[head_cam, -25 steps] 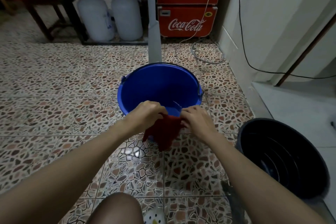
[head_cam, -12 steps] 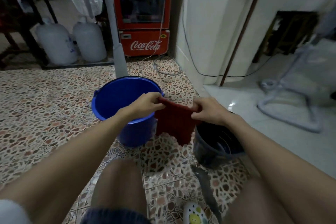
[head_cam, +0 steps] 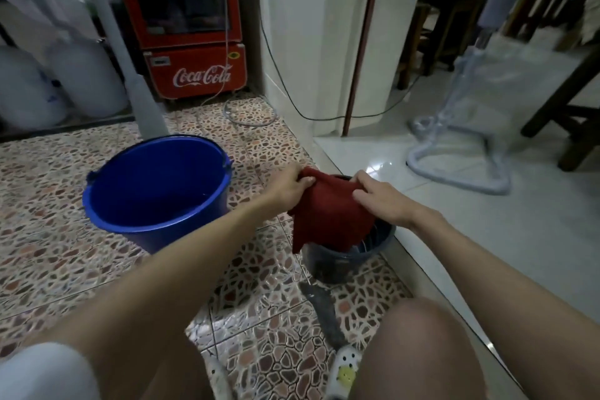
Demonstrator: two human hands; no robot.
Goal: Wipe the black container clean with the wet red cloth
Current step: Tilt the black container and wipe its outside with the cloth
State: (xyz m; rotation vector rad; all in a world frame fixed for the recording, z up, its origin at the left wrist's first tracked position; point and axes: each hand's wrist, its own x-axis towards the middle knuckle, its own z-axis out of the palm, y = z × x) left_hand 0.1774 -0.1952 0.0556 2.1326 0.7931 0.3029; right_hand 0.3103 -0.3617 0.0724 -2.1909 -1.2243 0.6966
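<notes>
The red cloth (head_cam: 328,214) hangs spread between both hands, draped over the near-left rim of the black container (head_cam: 344,261). My left hand (head_cam: 292,187) pinches its upper left corner. My right hand (head_cam: 380,201) grips its upper right edge, over the container's mouth. The container stands on the patterned floor beside the white tile step, and most of its opening is hidden by the cloth and my right hand.
A blue bucket (head_cam: 156,191) with a little water stands left of the container. A dark flat tool (head_cam: 324,312) lies on the floor between my knees. Behind are a red Coca-Cola fridge (head_cam: 191,36), white water jugs (head_cam: 81,81), a fan stand (head_cam: 143,101) and a white tube frame (head_cam: 454,169).
Both hands carried the red cloth from the blue bucket rightward to the black container, and it now drapes over the container's rim. The view swung right and tilted up.
</notes>
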